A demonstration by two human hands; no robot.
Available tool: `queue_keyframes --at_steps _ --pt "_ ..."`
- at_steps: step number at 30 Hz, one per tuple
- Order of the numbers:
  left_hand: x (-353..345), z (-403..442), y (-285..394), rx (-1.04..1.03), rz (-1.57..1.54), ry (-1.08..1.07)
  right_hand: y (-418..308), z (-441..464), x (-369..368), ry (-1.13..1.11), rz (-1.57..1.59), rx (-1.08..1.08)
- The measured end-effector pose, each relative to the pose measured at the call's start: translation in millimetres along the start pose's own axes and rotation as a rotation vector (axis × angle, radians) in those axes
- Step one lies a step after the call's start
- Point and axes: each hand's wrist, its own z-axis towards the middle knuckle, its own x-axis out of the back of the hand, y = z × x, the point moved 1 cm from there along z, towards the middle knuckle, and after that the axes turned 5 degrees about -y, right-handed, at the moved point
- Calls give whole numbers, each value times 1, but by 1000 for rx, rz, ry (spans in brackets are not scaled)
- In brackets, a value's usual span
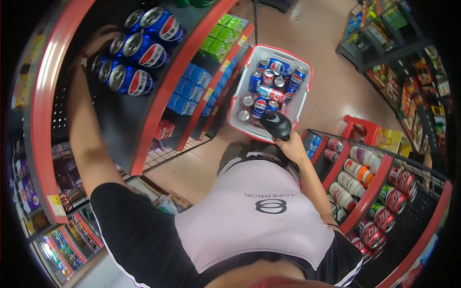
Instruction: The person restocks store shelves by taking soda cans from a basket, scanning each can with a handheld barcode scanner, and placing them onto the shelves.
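Observation:
On the left shelf, my left hand (100,40) reaches in beside the blue Pepsi cans (140,52), which lie on their sides in rows. Its fingers look stretched out toward the rear cans, their tips partly hidden. Down in front of me, my right hand (291,148) is closed around a black rounded handle (277,125) with a pale curved mark. Beneath the handle is a white shopping basket (301,109) with a red rim. Inside it lie several blue Pepsi cans (260,105) and other red and silver cans (268,77).
Red-edged shelves (163,96) run along my left, with green packs (221,38) and blue packs (192,79) on lower levels. On the right, a rack carries bottles (351,182) and red cans (372,234). A red stool (361,126) stands beyond it on the tiled floor (326,62).

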Motion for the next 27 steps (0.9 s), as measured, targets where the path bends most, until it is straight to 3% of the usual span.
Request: queue_keyframes --at_steps 6,10,12,14,16,18,20,22,23,24,25,27 --pt "3 17 -13 -26 148 -50 -2 -3 0 -35 32 -9" --pt "-14 -12 9 132 -111 85 2 -2 0 -65 -16 -93" --pt "-26 -45 40 37 424 570 3 0 3 -39 23 -79" --pt "-68 -110 123 28 343 670 4 3 7 -35 32 -107" --pt "-107 -155 163 -50 438 782 9 7 11 -30 42 -142" --pt "-152 -178 171 -284 147 826 17 14 13 -27 39 -118" --pt "-199 -172 189 -737 -268 485 17 23 17 -27 40 -132" --pt "-263 -129 198 -527 -728 241 20 29 18 -31 42 -151" --pt "-288 -99 218 -310 -737 109 22 32 19 -31 64 -155" --pt "-324 -54 211 -217 -873 -45 25 35 22 -29 84 -158" --pt "-355 -18 205 -100 -800 -136 30 37 23 -22 82 -164" --pt "-437 60 171 25 -787 -168 47 38 25 9 113 -164"
